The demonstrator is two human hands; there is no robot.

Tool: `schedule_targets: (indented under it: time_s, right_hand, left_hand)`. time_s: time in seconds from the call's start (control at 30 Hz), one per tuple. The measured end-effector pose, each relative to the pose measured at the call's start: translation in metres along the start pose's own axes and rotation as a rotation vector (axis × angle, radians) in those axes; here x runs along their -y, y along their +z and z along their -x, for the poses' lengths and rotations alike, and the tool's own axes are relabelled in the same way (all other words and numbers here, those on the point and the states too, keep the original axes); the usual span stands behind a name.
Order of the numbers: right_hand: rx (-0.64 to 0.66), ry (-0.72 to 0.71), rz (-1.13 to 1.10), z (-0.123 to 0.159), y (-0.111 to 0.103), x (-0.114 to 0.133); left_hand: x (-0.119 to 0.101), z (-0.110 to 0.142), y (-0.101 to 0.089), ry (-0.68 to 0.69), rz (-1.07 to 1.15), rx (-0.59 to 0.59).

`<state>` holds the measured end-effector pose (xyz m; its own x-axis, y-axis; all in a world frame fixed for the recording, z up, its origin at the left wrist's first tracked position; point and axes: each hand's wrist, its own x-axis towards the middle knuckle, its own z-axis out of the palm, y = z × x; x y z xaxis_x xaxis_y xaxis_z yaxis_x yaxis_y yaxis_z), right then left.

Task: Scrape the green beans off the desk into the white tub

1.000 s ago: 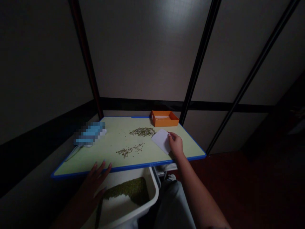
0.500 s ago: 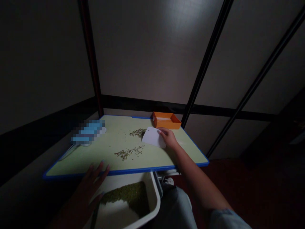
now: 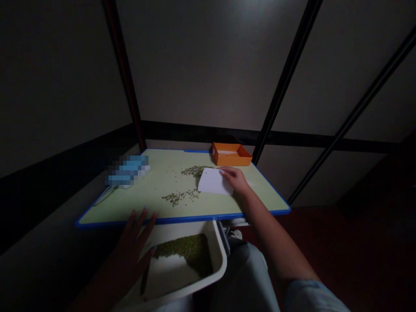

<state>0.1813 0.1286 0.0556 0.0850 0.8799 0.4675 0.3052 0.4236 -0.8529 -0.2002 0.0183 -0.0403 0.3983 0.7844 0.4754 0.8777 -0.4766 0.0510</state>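
My right hand (image 3: 235, 178) grips a white flat scraper card (image 3: 214, 182) with a small hole near one corner, tilted over the pale green tabletop (image 3: 130, 199). Against the card's left side lies a pile of small greenish-brown grains (image 3: 194, 171). A looser scatter of the same grains (image 3: 178, 197) lies closer to the front edge. My left hand (image 3: 138, 240) is in shadow at the table's blue front edge, fingers spread, beside a white tub (image 3: 221, 264). Inside the tub, green grains (image 3: 191, 251) are heaped along the back and right.
An orange box (image 3: 235, 161) stands at the table's back right corner. On the left lies a blurred blue object (image 3: 128, 170) with a cable (image 3: 104, 195). Dark-framed wall panels (image 3: 201, 78) rise behind the table. My knee is to the right of the tub.
The whole view has shifted slightly, so everything sits a little higher and further right. My right hand still holds the card by the pile, and my left hand stays spread at the edge.
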Motion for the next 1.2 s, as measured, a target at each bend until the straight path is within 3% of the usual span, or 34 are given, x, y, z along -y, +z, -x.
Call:
schedule_targets:
  time_s: [0.77, 1.2]
  right_hand:
    - [0.081, 0.000, -0.039, 0.006, -0.003, -0.003]
    - [0.127, 0.018, -0.039, 0.007, -0.004, -0.005]
  left_hand:
    - [-0.008, -0.004, -0.006, 0.008, -0.057, -0.023]
    - [-0.006, -0.004, -0.014, 0.018, -0.036, 0.021]
